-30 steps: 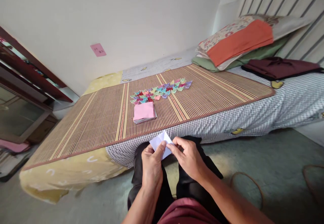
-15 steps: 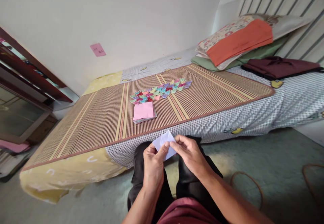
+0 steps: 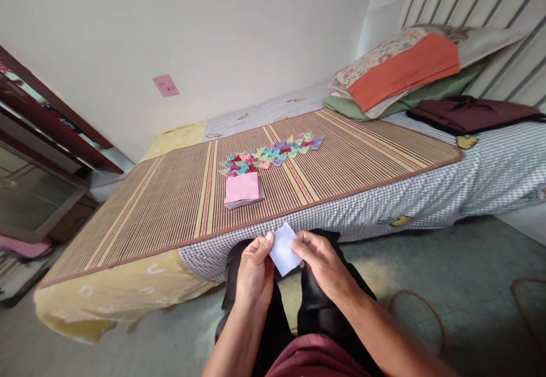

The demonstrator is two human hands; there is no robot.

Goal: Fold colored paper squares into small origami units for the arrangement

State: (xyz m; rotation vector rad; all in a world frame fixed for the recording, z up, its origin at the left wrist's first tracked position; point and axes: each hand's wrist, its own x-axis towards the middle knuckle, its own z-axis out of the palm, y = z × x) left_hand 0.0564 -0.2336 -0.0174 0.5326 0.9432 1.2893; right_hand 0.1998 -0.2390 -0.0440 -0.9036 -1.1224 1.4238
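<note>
A small pale lavender sheet of folded paper (image 3: 285,250) is held between my two hands, above my lap, one corner pointing away from me. My left hand (image 3: 256,266) pinches its left corner between thumb and fingers. On the opposite side my right hand (image 3: 319,257) grips the right edge, thumb on top and fingers behind. Beyond them on the bed mat lies a stack of square paper (image 3: 242,188) with a pink sheet uppermost. Just behind the stack, several small folded paper pieces (image 3: 277,151) in many colours spread in a slanting band.
The striped bamboo mat (image 3: 170,206) covers the bed, with a checked sheet (image 3: 341,212) hanging over its edge. Pillows (image 3: 405,70) and a folded maroon cloth (image 3: 469,112) lie at the right. A pink note (image 3: 165,85) is on the wall. A cord (image 3: 420,303) lies on the floor.
The lavender paper has been turned and now shows a plain diamond face. My left thumb has moved from its middle to the left corner; my right thumb has shifted to the right edge.
</note>
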